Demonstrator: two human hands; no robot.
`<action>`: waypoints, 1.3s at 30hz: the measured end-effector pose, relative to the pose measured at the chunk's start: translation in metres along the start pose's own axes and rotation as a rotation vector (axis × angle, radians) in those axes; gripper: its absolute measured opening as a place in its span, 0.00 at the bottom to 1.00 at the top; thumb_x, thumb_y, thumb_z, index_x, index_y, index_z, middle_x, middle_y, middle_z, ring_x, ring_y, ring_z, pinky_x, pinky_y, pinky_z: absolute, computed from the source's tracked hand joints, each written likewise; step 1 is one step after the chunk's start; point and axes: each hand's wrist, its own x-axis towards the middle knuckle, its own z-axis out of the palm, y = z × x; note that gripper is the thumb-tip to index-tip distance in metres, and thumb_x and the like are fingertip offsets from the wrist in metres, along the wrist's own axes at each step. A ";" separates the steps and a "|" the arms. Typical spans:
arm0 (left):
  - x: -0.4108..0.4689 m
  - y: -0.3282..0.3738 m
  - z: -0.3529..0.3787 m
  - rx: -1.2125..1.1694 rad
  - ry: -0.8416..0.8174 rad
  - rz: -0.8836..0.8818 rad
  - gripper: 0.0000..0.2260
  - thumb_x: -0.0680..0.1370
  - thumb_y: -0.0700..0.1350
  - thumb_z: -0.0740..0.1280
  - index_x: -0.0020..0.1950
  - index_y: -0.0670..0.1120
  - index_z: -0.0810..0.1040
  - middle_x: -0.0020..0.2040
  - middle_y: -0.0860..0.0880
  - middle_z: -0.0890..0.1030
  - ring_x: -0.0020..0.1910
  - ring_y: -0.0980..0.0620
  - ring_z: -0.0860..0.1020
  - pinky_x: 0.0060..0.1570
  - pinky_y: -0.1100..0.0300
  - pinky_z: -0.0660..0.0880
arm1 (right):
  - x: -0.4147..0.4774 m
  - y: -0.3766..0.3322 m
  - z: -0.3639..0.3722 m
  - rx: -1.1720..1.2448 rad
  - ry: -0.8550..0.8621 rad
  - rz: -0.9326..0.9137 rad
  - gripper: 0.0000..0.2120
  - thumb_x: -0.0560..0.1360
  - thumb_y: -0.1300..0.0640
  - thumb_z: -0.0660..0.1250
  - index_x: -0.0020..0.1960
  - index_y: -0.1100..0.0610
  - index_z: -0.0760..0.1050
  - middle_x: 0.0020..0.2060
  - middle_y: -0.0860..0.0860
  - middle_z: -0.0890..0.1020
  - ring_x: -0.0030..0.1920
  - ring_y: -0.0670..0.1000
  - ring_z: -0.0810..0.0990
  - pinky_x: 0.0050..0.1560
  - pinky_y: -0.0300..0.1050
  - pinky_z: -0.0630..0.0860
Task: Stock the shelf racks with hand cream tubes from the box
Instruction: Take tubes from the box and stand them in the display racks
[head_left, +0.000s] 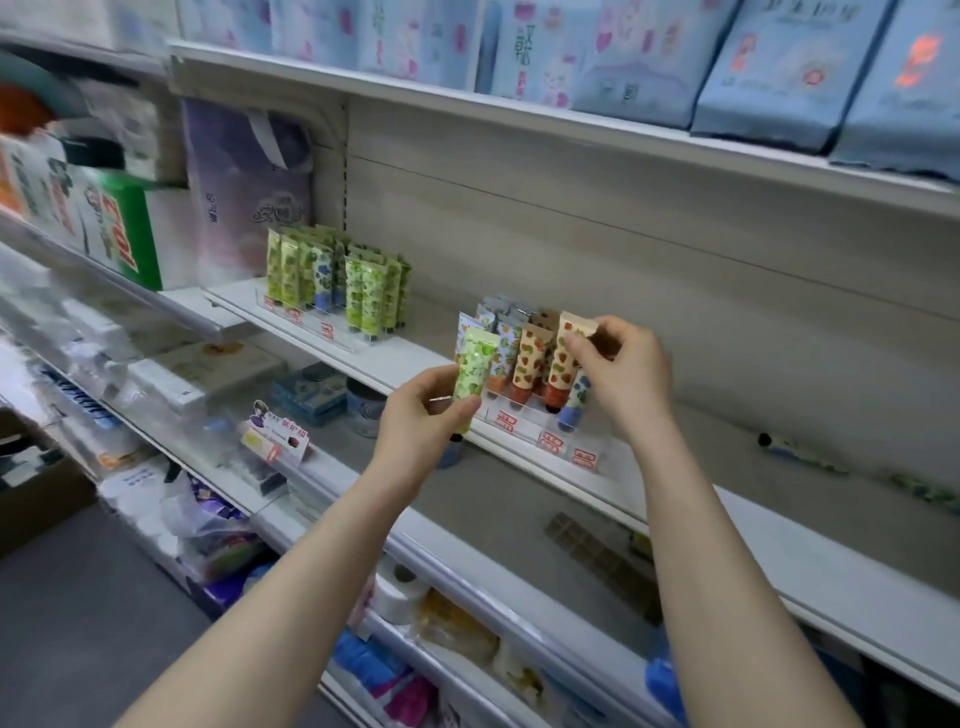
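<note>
Both my forearms reach forward and up. My left hand (428, 413) grips a green tube (471, 370); my right hand (621, 376) pinches a red-spotted tube (562, 364) at its top.

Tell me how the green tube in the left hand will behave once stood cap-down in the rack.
Probably light: the left hand holds the green tube by fingertips alone. Likely tippy: tall on a narrow cap, like the strawberry tube the right hand pinches in the clear rack.

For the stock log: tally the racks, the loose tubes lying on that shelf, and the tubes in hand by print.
Clear racks: 2
Loose tubes lying flat: 2
Green leaf-print tube, left hand: 1
Strawberry-print tube, right hand: 1
Total: 6
</note>
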 end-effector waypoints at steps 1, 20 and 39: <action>0.003 0.000 0.000 -0.003 -0.003 0.005 0.15 0.75 0.37 0.71 0.61 0.44 0.79 0.51 0.48 0.84 0.48 0.51 0.83 0.47 0.59 0.81 | 0.004 0.000 0.002 -0.028 -0.004 -0.018 0.10 0.74 0.48 0.69 0.40 0.54 0.79 0.34 0.48 0.80 0.39 0.51 0.78 0.37 0.44 0.69; 0.034 0.000 -0.005 -0.042 -0.045 0.013 0.15 0.74 0.38 0.72 0.60 0.46 0.79 0.50 0.50 0.85 0.50 0.49 0.83 0.50 0.55 0.81 | 0.027 0.003 0.021 -0.225 -0.078 0.001 0.11 0.74 0.52 0.71 0.54 0.54 0.83 0.51 0.50 0.85 0.52 0.51 0.80 0.47 0.37 0.68; 0.037 -0.002 0.004 0.021 0.008 0.078 0.18 0.73 0.42 0.74 0.61 0.47 0.79 0.52 0.50 0.84 0.52 0.51 0.81 0.48 0.59 0.80 | 0.029 -0.018 0.017 -0.043 -0.020 -0.122 0.08 0.76 0.52 0.68 0.52 0.51 0.83 0.45 0.44 0.84 0.46 0.42 0.78 0.46 0.35 0.71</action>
